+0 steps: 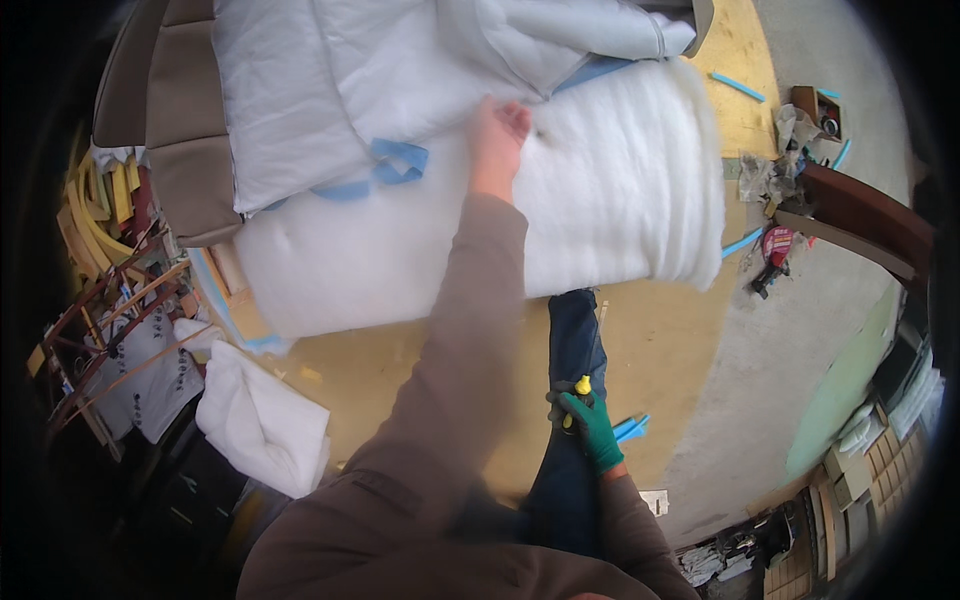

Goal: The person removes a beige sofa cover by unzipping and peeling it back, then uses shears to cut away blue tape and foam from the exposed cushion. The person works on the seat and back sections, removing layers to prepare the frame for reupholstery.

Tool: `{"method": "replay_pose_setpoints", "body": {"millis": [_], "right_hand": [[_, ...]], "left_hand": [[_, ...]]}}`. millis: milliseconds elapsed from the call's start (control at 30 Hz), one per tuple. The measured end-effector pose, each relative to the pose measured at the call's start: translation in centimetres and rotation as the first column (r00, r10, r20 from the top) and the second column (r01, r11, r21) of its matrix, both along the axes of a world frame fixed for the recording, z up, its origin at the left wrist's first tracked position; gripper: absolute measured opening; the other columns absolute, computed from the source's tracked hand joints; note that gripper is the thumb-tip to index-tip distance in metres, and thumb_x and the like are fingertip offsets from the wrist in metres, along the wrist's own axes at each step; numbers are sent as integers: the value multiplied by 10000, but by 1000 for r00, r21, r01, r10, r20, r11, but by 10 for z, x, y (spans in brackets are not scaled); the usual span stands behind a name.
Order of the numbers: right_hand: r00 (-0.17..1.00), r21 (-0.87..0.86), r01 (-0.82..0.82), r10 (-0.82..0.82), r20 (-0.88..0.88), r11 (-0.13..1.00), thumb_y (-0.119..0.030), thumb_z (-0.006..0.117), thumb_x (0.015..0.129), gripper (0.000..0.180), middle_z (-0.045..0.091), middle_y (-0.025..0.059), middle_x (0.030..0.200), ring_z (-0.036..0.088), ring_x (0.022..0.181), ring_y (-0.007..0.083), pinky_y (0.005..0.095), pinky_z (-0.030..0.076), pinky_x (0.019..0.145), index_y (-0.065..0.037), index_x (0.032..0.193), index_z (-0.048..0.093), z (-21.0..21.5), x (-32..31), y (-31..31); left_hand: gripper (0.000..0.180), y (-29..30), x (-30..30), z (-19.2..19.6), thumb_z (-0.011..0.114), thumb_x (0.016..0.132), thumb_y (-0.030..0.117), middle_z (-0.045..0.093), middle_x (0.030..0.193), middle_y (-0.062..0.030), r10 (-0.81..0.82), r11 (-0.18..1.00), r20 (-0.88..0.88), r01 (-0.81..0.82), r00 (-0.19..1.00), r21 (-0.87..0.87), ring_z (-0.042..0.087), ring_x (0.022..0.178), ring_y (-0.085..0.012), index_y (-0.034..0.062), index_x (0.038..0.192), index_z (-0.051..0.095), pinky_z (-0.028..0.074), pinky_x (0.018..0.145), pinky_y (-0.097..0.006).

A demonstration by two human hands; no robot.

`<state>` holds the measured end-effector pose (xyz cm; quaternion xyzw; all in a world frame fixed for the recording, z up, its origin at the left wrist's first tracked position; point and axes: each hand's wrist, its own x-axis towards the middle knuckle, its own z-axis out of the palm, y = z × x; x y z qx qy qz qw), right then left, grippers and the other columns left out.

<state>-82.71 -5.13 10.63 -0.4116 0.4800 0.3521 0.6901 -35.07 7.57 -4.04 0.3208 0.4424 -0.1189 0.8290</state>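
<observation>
My left hand point(497, 138), bare and slightly blurred, is at the lower edge of a padded cover point(400, 70) with a white inner side. Its fingers are curled; whatever is in them cannot be made out. Under it lies a thick cushion block wrapped in fluffy white batting point(620, 190). A loop of blue strip point(400, 162) pokes out below the cover's edge. Low over my dark trouser leg point(570, 340), my right hand point(592, 425) in a green and dark glove is closed around a yellow-and-black-handled tool point(583, 385), apart from the cushion.
Brown panels of the cover point(190, 130) hang at the left. Folded white batting point(262, 420) lies at lower left, near a heap of wood scraps point(95, 210). On the right are blue strips point(738, 87), a small box point(818, 112) and a curved brown piece point(870, 205).
</observation>
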Motion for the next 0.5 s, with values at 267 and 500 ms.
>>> {"method": "replay_pose_setpoints", "body": {"millis": [267,500], "right_hand": [[988,81,154,-156,20,985,-217,640,1056,392,750,133,1080,714,782,184,315,575,717,35,1355,612,1,16,-40],[999,7,50,-50,-16,999,-235,628,1060,397,751,136,1062,710,779,186,300,561,719,32,1355,613,-4,8,-35]], "left_hand": [[138,25,29,8,646,882,48,624,957,-33,-485,857,279,386,829,342,584,800,-153,46,1018,665,473,691,-316],[464,-86,53,24,729,913,150,699,1262,-60,-747,604,342,369,570,706,639,1131,-165,-11,1345,677,500,988,-332]]}}
